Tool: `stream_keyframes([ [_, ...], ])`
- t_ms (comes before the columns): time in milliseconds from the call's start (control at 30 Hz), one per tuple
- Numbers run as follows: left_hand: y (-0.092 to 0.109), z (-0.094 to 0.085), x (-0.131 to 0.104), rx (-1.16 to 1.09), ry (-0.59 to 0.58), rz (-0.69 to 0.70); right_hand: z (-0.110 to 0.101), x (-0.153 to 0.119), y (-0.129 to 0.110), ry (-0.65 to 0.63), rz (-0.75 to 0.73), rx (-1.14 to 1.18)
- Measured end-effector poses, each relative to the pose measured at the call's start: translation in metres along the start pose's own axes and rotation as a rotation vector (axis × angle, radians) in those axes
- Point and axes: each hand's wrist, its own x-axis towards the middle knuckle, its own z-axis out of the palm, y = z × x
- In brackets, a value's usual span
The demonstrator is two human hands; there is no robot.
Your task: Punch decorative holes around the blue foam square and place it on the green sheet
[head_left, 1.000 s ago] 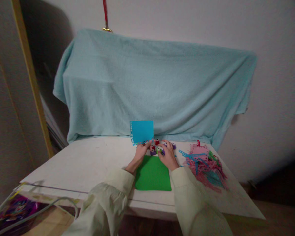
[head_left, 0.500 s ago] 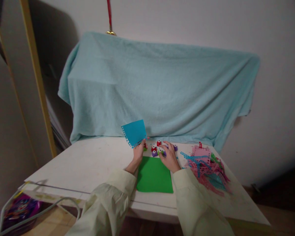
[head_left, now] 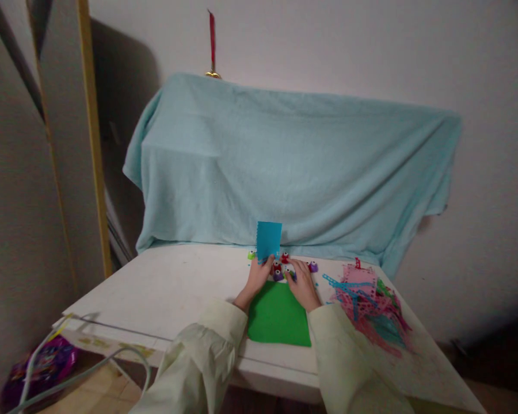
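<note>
My left hand [head_left: 259, 277] is closed on the lower edge of a blue sheet [head_left: 268, 238], which stands upright with a row of punched holes along its left side. My right hand [head_left: 303, 286] has its thumb and fingers curled around a small green craft punch [head_left: 289, 275], partly hidden by the fingers. Close beside it sit similar small punches with white eye-like tops: a red punch [head_left: 285, 258] and a purple punch [head_left: 278, 275]. A green sheet [head_left: 279, 315] lies flat between my forearms.
On the right is a heap of pink, blue and green punched paper scraps [head_left: 366, 305]. Another purple punch [head_left: 313, 267] stands right of my fingers, a light green one [head_left: 251, 255] behind my left hand. A light blue cloth [head_left: 293, 167] hangs behind the white table [head_left: 168, 293].
The blue sheet has turned and moved right, toward my right hand, and now appears narrower. My left hand has come nearer the punches. The whole view has shifted slightly.
</note>
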Motion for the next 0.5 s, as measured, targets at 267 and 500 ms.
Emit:
stream_keyframes([
  [267, 0.003, -0.005, 0.002, -0.012, 0.139, -0.049, -0.016, 0.002, 0.014, 0.328, 0.227, -0.098],
  [500, -0.01, -0.01, 0.009, -0.13, 0.339, -0.076, -0.027, -0.002, 0.04, 0.506, 0.386, -0.133],
])
